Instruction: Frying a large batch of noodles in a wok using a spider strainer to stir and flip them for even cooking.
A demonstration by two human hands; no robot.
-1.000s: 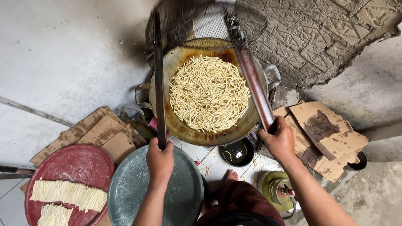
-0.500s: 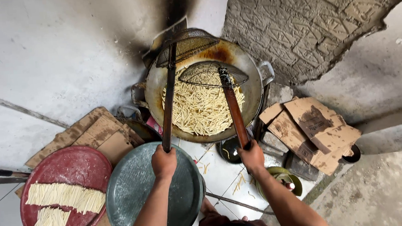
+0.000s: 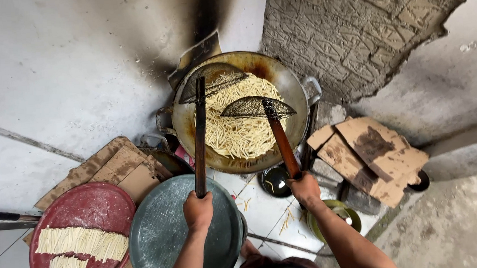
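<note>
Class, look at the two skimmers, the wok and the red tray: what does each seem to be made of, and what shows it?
Skimmers: dark woven wire mesh heads, see-through; the handles look wooden, brown and matte. Wok: likely metal, with a dull, oil-browned wall and a metal loop handle. Red tray: possibly painted metal or plastic; its matte, scuffed surface leaves this open.

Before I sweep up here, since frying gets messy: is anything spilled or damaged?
Yes. Loose strips lie scattered on the tiled floor below the wok, apart from the neat rows on the red tray. The wall behind the wok is scorched black.
</note>
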